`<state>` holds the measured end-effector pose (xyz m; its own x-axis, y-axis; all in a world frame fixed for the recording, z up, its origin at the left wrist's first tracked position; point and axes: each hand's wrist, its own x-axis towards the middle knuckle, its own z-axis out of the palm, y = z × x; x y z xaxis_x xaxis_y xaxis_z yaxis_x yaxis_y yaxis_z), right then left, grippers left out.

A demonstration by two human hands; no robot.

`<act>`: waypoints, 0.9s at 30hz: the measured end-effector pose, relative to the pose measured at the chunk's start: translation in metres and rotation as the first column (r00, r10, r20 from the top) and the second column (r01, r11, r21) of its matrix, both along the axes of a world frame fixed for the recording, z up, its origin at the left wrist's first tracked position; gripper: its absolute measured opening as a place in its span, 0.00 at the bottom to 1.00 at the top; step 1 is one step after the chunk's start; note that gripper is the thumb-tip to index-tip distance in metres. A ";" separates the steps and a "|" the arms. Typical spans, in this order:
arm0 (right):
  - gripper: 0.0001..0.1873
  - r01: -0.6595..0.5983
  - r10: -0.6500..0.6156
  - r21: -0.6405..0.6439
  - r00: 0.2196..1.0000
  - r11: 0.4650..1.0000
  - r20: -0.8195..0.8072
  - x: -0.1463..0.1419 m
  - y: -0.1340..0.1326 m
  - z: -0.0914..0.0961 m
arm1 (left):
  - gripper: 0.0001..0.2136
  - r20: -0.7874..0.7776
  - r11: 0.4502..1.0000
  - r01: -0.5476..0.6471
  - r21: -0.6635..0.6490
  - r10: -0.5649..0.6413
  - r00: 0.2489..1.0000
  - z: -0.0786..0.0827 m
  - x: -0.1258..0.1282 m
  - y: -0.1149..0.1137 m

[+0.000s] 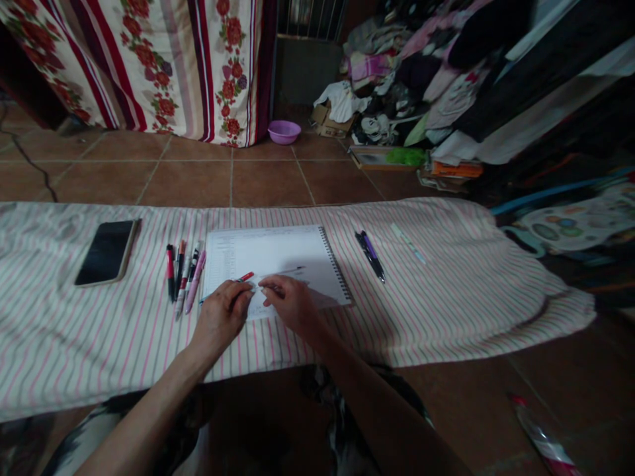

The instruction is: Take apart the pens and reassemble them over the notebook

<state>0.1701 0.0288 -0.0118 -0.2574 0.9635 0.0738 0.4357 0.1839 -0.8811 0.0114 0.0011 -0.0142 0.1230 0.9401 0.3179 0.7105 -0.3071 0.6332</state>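
My left hand [223, 309] and my right hand [288, 297] meet over the lower part of a spiral notebook [278, 244], fingertips pinched close together. Something small and pale seems to be between them, too small to name. A red-ended pen [245, 276] shows just beyond my left fingers; a bit of blue pokes out on that hand's other side, and I cannot tell whether the hand holds it. Past my right fingers, a thin dark-tipped stick [292, 270] lies on the page. Several pens [183, 277] lie side by side left of the notebook.
A phone [106, 252] lies at the left on the striped cloth [446, 284]. Two pens [370, 254] and a pale pen [407, 242] lie on the right. Beyond are a purple basin [284, 132], a floral curtain [188, 73] and heaped clothes [421, 66]. A bottle [540, 436] lies on the floor.
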 end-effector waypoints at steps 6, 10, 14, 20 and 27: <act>0.09 -0.004 0.004 0.010 1.000 1.000 0.017 0.001 0.001 -0.001 | 0.08 -0.005 1.000 -0.009 -0.025 0.009 1.000 0.002 0.000 -0.001; 0.09 -0.002 0.001 0.028 0.999 1.000 0.034 0.003 0.001 -0.001 | 0.08 0.003 1.000 -0.004 -0.015 0.004 1.000 0.002 0.000 0.000; 0.09 -0.007 0.004 0.038 0.998 0.999 0.066 0.003 0.000 0.002 | 0.09 -0.007 1.000 -0.002 -0.014 0.002 1.000 0.000 -0.001 0.000; 0.09 -0.027 0.005 0.153 0.990 0.988 0.142 0.006 0.000 0.004 | 0.08 -0.043 0.998 -0.033 -0.048 0.031 0.999 0.002 -0.001 -0.001; 0.10 -0.071 0.001 0.218 0.953 0.973 0.304 0.010 -0.001 0.004 | 0.09 -0.133 0.999 -0.031 -0.005 0.030 0.991 0.003 0.000 -0.004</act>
